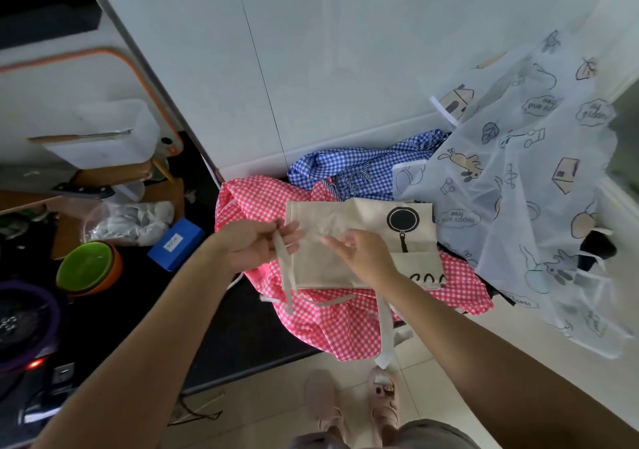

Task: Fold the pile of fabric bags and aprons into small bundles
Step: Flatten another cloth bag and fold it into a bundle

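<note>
Both bare forearms reach from the bottom corners to the frame's centre. There the left hand [256, 246] pinches a pale strap [286, 276] between thumb and fingers, and the right hand [361, 253] spreads loose fingers over the beige bag [321, 265], holding nothing. The bag, printed with a black frying pan and half-hidden letters, lies on a pink checked cloth [345, 324]. Farther right, a sheer apron [518, 172] reading "happy and free" partly covers a blue checked cloth [359, 165].
</note>
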### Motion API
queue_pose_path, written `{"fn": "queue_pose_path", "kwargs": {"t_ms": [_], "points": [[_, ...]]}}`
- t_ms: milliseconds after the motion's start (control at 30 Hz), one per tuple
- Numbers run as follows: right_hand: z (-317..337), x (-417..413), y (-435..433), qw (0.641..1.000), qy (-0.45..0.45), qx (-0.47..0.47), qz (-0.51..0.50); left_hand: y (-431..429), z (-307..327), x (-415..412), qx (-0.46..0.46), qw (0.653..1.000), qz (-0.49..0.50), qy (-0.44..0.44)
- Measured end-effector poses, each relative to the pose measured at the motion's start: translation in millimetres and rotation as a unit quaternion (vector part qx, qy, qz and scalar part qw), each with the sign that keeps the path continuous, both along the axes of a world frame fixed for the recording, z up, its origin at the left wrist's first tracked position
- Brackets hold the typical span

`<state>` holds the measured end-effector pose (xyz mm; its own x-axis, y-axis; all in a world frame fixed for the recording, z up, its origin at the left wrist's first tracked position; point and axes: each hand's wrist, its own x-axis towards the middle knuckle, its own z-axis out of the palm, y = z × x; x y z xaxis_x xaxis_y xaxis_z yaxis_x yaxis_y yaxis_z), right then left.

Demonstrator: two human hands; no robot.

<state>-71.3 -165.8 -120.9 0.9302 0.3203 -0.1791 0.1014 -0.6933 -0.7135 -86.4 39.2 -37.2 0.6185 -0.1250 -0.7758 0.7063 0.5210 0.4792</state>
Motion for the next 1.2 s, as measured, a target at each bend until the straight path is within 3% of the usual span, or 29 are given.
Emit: {"fn": "queue_pose_path", "kwargs": {"t_ms": [67, 133, 167, 200, 333, 400, 433, 533, 600, 700, 767, 867, 933, 1000, 1067, 1133, 1200], "points": [[21.3, -5.7, 12.5, 0.981, 0.124, 0.148, -0.003, -16.6, -1.3, 6.9, -0.074, 0.994, 0.083, 0.015], [35.4, -14.6, 23.7, 0.904, 0.327, 0.272, 0.047, -34.4, 3.6, 12.3, -0.104, 0.988, 0.112, 0.011], [36.8, -16.7, 25.6, 0.869, 0.378, 0.313, 0.063, -41.5, 6.4, 14.5, -0.106, 0.988, 0.113, 0.006], [37.3, -17.6, 24.4, 0.853, 0.393, 0.338, 0.064, -46.8, 9.0, 15.9, -0.11, 0.988, 0.11, -0.004], [44.9, -4.4, -2.4, 0.85, 0.361, 0.38, -0.05, -41.2, 9.1, 20.2, -0.037, 0.994, 0.095, -0.041], [45.5, 6.0, -20.3, 0.829, 0.361, 0.418, -0.083, -31.2, -0.1, 20.4, -0.025, 0.989, 0.143, -0.025], [44.2, 10.4, -27.9, 0.839, 0.346, 0.41, -0.091, -27.4, -6.2, 19.9, -0.021, 0.986, 0.164, -0.015], [41.2, 21.5, -39.4, 0.94, 0.235, 0.249, -0.011, -19.5, -23.6, 16.4, 0.005, 0.981, 0.191, 0.02], [46.1, 31.2, -40.0, 0.972, 0.179, 0.126, 0.083, -16.4, -30.5, 13.1, 0.029, 0.981, 0.183, 0.048], [53.1, 47.5, -39.3, 0.97, 0.132, -0.03, 0.203, -13.1, -36.5, 9.2, 0.128, 0.982, 0.128, 0.052], [52.0, 57.0, -37.5, 0.954, 0.075, -0.15, 0.247, -12.8, -39.2, 7.9, 0.127, 0.984, 0.126, 0.015], [51.8, 67.0, -33.8, 0.915, -0.05, -0.308, 0.255, -17.0, -36.4, 2.5, 0.126, 0.985, 0.112, -0.038], [48.5, 70.8, -25.9, 0.91, -0.103, -0.327, 0.232, -21.3, -35.4, -1.1, 0.129, 0.985, 0.094, -0.059], [40.9, 71.3, -16.6, 0.956, -0.098, -0.239, 0.14, -26.6, -37.3, -2.8, 0.116, 0.987, 0.1, -0.057], [29.7, 65.3, -2.4, 0.997, -0.007, -0.075, 0.036, -32.5, -40.5, -4.2, 0.086, 0.99, 0.107, -0.041], [19.6, 50.7, 15.6, 0.984, 0.13, 0.113, -0.051, -39.2, -46.1, -6.6, 0.075, 0.994, 0.076, -0.028], [12.5, 31.7, 31.0, 0.925, 0.267, 0.239, -0.13, -46.9, -52.6, -10.6, 0.087, 0.995, 0.026, -0.037]]}}
